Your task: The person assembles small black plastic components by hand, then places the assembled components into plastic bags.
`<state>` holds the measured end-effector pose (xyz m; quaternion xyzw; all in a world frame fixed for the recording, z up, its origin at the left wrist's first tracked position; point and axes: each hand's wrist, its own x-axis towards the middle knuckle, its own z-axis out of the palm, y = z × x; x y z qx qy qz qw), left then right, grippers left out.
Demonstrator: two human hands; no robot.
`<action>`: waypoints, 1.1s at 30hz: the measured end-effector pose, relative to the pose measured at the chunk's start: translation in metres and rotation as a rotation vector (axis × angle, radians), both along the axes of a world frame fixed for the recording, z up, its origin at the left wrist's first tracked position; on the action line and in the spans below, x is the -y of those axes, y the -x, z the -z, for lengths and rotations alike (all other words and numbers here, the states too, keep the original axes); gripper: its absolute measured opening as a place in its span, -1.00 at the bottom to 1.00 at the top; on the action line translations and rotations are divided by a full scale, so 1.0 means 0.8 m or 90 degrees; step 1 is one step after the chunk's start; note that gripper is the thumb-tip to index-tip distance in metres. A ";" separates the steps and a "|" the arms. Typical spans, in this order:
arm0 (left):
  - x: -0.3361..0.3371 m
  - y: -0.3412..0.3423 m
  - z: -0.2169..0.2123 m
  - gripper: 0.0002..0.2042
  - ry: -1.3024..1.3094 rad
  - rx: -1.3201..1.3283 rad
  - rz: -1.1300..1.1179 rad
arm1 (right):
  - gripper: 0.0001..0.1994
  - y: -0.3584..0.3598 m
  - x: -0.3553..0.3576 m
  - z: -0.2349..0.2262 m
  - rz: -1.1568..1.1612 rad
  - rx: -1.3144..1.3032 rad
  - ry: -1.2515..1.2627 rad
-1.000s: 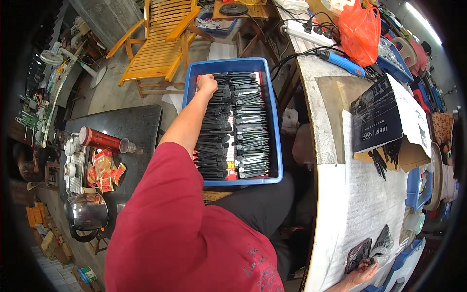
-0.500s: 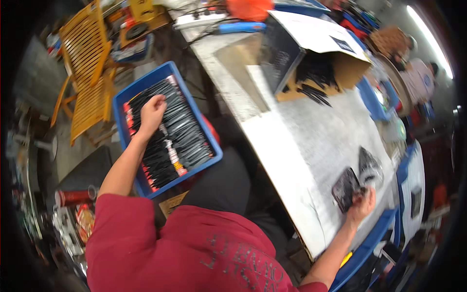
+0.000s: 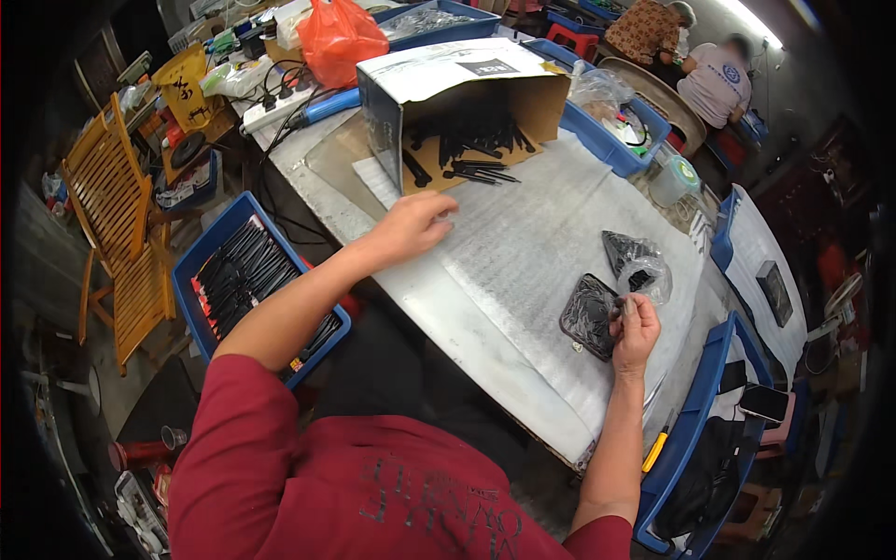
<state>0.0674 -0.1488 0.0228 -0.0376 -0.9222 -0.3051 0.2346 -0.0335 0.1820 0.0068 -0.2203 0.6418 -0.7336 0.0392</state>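
My left hand [image 3: 411, 227] hovers over the table's near left part, just in front of an open cardboard box [image 3: 381, 117] on its side. Its fingers bend loosely with a gap between them, and nothing shows in them. Black stick-like pieces [image 3: 481, 173] spill from the box mouth. On the right, my right hand [image 3: 637, 329] is closed in a pinch beside a dark shallow tray [image 3: 588, 315] that looks wrapped in clear film; what the fingertips hold is too small to make out. A clear plastic bag [image 3: 653, 275] with black contents lies just beyond it.
White foam sheet [image 3: 523, 271] covers much of the table. Left of it stands a blue bin [image 3: 338, 327] of black sticks in rows. A blue tray [image 3: 686, 448] with a yellow-handled tool [image 3: 655, 451] is at the right edge. Two people sit far back right.
My left hand has left the blue bin and moved right, over the table by the box. My right hand stays by the dark tray, fingers pinched. The view has shifted.
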 end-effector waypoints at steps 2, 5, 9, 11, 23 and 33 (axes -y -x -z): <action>0.001 0.038 0.008 -0.79 0.061 -0.029 0.001 | -0.87 -0.003 0.005 -0.007 0.013 -0.003 -0.002; 0.005 0.086 0.021 -0.83 0.132 -0.008 -0.090 | -0.85 -0.001 0.005 -0.007 0.022 -0.015 -0.005; 0.000 0.118 0.026 -0.85 0.175 0.046 -0.130 | -0.86 0.003 0.003 -0.004 0.036 -0.006 -0.005; 0.002 0.129 0.035 -0.86 0.217 0.086 -0.175 | -0.86 0.005 0.004 0.000 0.023 0.012 0.002; -0.074 0.102 0.003 -0.88 0.017 0.063 -0.035 | -0.89 0.017 -0.013 -0.015 0.074 0.001 -0.006; -0.180 0.090 -0.002 -0.84 -0.184 0.006 0.154 | -0.92 0.018 -0.016 -0.018 0.121 -0.299 -0.430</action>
